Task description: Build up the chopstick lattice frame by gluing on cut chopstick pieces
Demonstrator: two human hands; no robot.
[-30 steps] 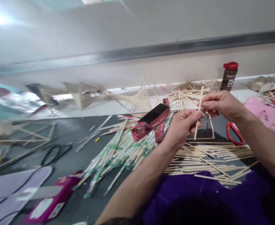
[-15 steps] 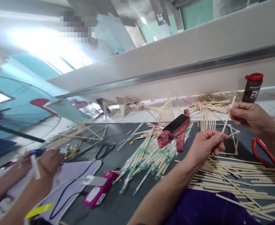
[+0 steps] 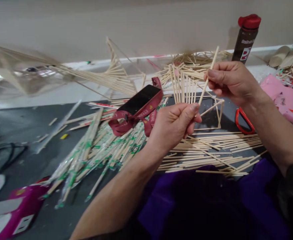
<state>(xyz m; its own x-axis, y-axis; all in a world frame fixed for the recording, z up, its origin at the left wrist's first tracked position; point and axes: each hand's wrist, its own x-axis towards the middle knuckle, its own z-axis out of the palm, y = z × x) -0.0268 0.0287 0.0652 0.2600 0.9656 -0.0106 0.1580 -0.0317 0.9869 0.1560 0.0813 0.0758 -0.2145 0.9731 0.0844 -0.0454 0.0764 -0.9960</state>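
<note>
A bare wooden chopstick [image 3: 215, 57] slants between my two hands in the middle of the view. My left hand [image 3: 177, 121] pinches its lower end between thumb and fingers. Higher up, the thumb and fingers of my right hand [image 3: 232, 80] grip the same chopstick, its top end sticking out above them. Just behind my left hand stands a stick frame [image 3: 220, 115] with a fan-like row of upright sticks [image 3: 182, 87]; the hand covers part of it. Loose bare chopsticks [image 3: 211, 156] lie below both hands.
Left of my forearm are wrapped chopsticks [image 3: 96, 146] and a phone [image 3: 140, 100] with a red lanyard [image 3: 121, 125]. A magenta power bank-like device [image 3: 24, 208] lies front left. Red-handled scissors or pliers [image 3: 243, 121] and a red-capped bottle [image 3: 246, 38] are at right.
The view has swung right and down, so the other person's hands at left are out of sight. Both my hands still hold the chopstick in much the same pose.
</note>
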